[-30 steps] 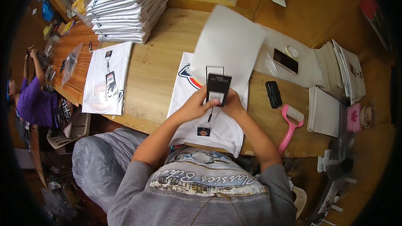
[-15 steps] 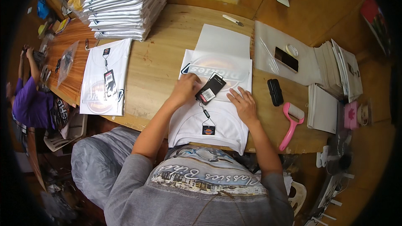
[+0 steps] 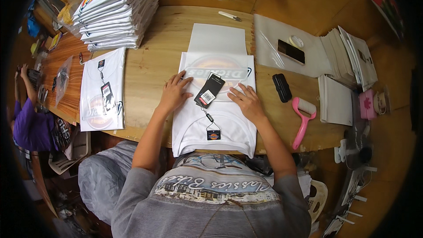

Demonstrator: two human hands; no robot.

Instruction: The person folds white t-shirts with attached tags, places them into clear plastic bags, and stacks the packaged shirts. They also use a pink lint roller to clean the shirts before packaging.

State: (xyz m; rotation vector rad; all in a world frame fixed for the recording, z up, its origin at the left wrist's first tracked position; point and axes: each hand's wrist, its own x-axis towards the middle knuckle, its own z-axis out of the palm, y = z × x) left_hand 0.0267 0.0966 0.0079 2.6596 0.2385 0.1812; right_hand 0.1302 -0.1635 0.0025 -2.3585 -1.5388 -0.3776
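A folded white T-shirt (image 3: 187, 121) lies before me, its neckline toward me. A whitish sheet (image 3: 217, 35) sticks out past its far end and covers the printed logo in part. My left hand (image 3: 175, 92) rests on the shirt's left side, fingers spread. Opposite it, my right hand (image 3: 246, 101) lies on the right side with its fingers stretched out. Between the two is a black hang tag (image 3: 210, 89) with a white label, joined by a cord to the small neck label (image 3: 213, 135). Neither hand grips anything.
A bagged folded shirt (image 3: 94, 92) lies at left, before a tall stack of shirts (image 3: 116, 15). Rightward are a black case (image 3: 282, 87), a pink lint roller (image 3: 303, 121), a phone (image 3: 291, 52), a tape roll (image 3: 296, 41) and plastic sleeves (image 3: 337, 101). Another person in purple (image 3: 37, 121) sits far left.
My left hand has moved off the hang tag to the shirt's left side and spread its fingers. The tag now lies between my hands. My right hand stays on the shirt; the view has shifted slightly.
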